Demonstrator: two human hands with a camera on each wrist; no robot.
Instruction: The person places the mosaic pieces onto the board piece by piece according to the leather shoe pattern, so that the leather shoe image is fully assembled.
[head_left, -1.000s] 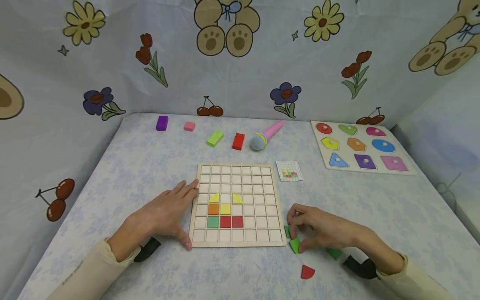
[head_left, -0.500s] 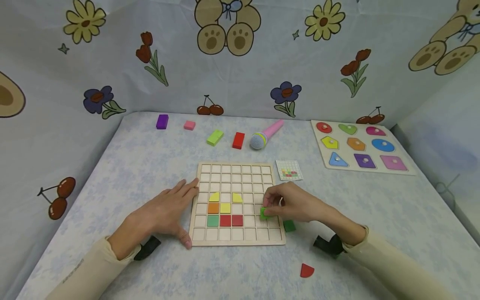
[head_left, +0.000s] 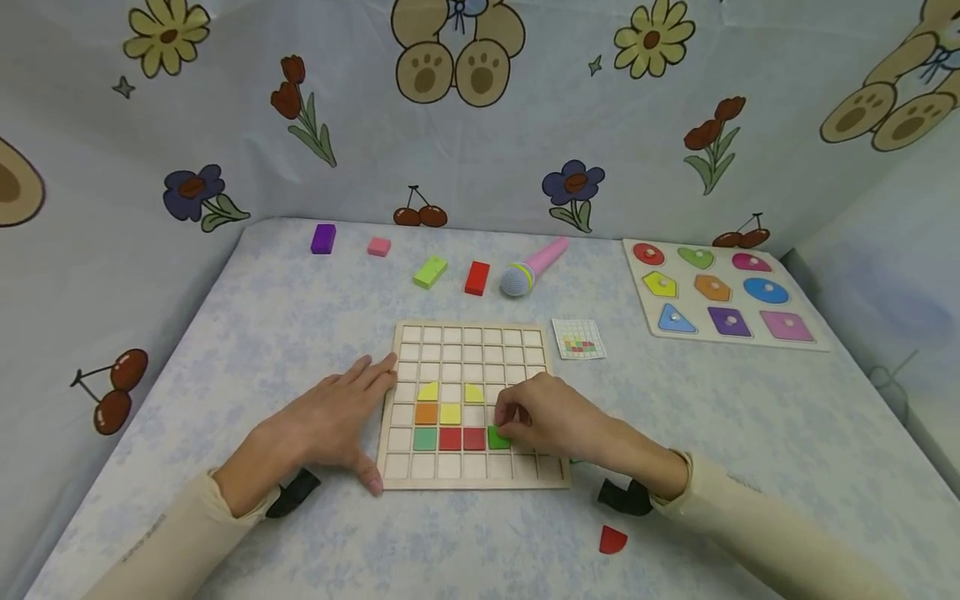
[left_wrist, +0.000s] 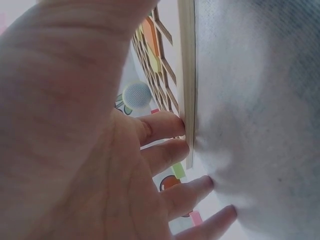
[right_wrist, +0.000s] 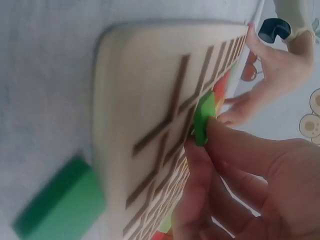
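Note:
My right hand (head_left: 551, 417) pinches a bright green square tile (right_wrist: 204, 117) between thumb and fingers. The tile is at a cell of the wooden grid board (head_left: 472, 477), just right of two red square tiles (head_left: 474, 439). In that same row lies a teal tile (head_left: 424, 439); above are an orange tile (head_left: 426, 413), a yellow square (head_left: 450, 413) and two yellow quarter-round tiles (head_left: 428, 392). My left hand (head_left: 330, 425) rests along the board's left edge, fingers spread and fairly straight, touching the frame.
A darker green tile (right_wrist: 62, 202) lies off the board's right edge. Nearer me is a red quarter-round tile (head_left: 612, 540). A pattern card (head_left: 578, 339), toy microphone (head_left: 531, 268), red block (head_left: 477, 278), lime block (head_left: 431, 272) and shape puzzle (head_left: 723, 292) lie farther back.
My right hand has picked the bright green tile up from the table beside the board and carried it left to the cell by the red tiles. The left hand has stayed in place.

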